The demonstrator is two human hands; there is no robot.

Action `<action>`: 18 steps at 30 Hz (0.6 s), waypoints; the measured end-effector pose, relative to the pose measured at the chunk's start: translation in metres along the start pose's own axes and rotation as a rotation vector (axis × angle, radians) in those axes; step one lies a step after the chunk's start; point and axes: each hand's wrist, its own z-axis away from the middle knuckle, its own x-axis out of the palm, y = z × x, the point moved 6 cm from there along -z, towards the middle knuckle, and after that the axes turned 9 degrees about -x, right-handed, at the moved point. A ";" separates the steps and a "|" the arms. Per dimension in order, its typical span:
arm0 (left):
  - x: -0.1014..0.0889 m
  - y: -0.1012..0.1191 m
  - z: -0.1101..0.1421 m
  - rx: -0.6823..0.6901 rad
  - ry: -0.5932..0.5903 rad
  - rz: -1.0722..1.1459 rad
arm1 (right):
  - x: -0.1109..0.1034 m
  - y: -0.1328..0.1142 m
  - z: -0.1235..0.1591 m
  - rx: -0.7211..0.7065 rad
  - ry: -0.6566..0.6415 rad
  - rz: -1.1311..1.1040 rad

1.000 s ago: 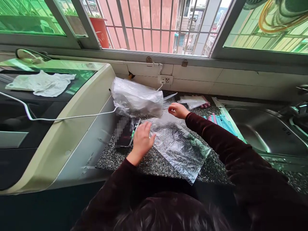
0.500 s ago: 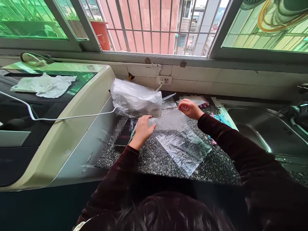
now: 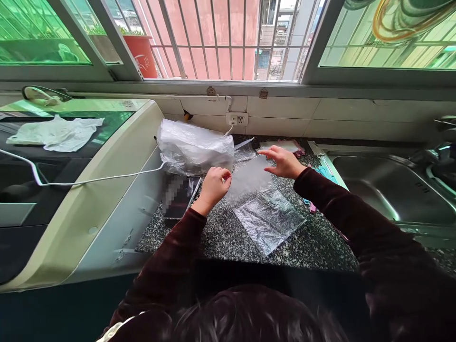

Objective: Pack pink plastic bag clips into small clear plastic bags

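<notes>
A clear plastic bag [image 3: 270,218] lies flat and slanted on the speckled counter, its upper part [image 3: 251,179] frosted and its lower part crinkled. At the bag's upper left edge, my left hand [image 3: 214,186] is closed, thumb and fingertips pinched at the film. My right hand [image 3: 283,162] is open beside the upper right edge, with thumb and forefinger spread apart and nothing visible between them. Behind my left hand rests a bulky bundle of translucent plastic [image 3: 195,147].
A dark flat package [image 3: 178,199] lies left of my left hand, beside a white machine [image 3: 117,190] with a cord across it. Small pink and blue pieces [image 3: 326,175] lie near the steel sink [image 3: 370,190] at right. A wall socket [image 3: 237,119] is behind.
My left fingers have gone from spread to pinched at the bag's edge. My right hand has opened from a pinch. The whole view has shifted slightly.
</notes>
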 end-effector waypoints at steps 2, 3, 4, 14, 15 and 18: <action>-0.003 0.010 0.003 0.041 0.007 -0.009 | 0.002 -0.002 -0.004 -0.004 -0.027 0.037; -0.005 0.015 0.005 0.059 0.009 -0.011 | 0.002 -0.003 -0.007 -0.003 -0.028 0.048; -0.006 0.020 0.007 0.076 0.008 -0.010 | 0.002 -0.003 -0.008 -0.004 -0.026 0.055; 0.004 0.066 0.057 0.203 -0.104 0.136 | -0.015 -0.018 0.033 -0.087 0.006 0.124; 0.008 0.071 0.064 0.217 -0.110 0.161 | -0.016 -0.020 0.043 -0.080 0.019 0.129; 0.022 0.087 0.085 0.283 -0.156 0.209 | -0.020 -0.025 0.072 -0.062 0.057 0.141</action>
